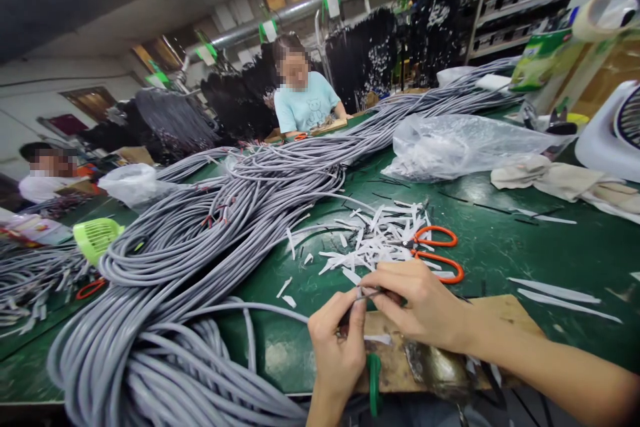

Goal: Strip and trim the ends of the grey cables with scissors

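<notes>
My left hand point(336, 337) is closed around the end of a grey cable point(260, 307) that runs in from the left. My right hand point(420, 303) pinches at the tip of that cable, close to the left fingertips; a thin dark strand shows between the two hands. Which part the right fingers grip is mostly hidden. Below them lies a worn wooden board point(507, 312) with a green band point(374, 373) at its front edge. Just beyond my hands, orange-handled scissors point(453, 257) rest against a pile of white scraps point(375, 233).
Big coils of grey cable point(165, 247) cover the left and middle of the green table point(500, 227). A clear plastic bag point(450, 147), a cloth point(565, 180) and a fan point(610, 127) stand right. Co-workers point(307, 103) sit across the table and far left.
</notes>
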Available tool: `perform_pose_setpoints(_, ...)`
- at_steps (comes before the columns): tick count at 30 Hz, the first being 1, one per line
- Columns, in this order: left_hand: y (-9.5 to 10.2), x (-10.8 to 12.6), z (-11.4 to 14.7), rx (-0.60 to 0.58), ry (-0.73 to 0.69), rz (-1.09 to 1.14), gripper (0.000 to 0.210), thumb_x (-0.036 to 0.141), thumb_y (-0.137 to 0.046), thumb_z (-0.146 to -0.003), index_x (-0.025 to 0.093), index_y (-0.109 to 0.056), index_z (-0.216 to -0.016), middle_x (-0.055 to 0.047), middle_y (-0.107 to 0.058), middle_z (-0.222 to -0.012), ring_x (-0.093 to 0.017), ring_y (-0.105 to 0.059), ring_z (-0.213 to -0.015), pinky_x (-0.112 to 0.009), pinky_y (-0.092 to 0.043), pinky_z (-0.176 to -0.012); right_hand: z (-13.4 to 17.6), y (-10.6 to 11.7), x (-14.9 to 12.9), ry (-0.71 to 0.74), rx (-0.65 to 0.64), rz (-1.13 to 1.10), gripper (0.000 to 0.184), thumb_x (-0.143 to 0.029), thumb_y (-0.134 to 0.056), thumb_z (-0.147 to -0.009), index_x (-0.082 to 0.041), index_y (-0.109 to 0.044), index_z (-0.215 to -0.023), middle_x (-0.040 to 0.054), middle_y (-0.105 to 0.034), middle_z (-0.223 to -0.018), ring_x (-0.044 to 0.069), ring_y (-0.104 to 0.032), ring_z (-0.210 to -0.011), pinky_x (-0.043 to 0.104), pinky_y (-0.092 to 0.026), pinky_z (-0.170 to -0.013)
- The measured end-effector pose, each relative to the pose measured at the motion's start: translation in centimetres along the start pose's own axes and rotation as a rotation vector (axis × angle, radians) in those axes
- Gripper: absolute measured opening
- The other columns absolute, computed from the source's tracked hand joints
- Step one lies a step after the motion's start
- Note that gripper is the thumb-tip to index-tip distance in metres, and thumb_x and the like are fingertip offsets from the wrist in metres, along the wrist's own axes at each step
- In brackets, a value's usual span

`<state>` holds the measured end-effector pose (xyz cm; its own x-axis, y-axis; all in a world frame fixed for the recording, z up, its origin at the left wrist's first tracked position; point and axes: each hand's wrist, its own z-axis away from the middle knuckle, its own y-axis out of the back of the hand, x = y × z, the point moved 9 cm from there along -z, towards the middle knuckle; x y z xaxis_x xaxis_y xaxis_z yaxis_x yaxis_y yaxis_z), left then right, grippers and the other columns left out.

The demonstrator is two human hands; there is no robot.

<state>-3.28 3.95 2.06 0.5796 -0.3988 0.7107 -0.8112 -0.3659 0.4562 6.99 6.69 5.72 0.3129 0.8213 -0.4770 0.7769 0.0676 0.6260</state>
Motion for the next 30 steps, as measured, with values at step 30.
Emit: perform_pose_setpoints(30, -0.4, -0.4, 0.0, -0.071, 0.046, 0.132, 0.019, 0.017, -0.047, -0.085, 0.014, -0.066, -0.090, -0.006, -0.062, -0.078, -0.017, -0.059, -0.074, -0.024, -0.044, -0.067, -0.5, -1.0, 3.6, -0.417, -0.103, -0.360, 0.009, -0.019, -0.062, -0.075, -0.015, -0.069, -0.078, -0.0016, -0.061, -0.056, 0.008, -0.047, -0.047, 0.019, -0.035, -0.043)
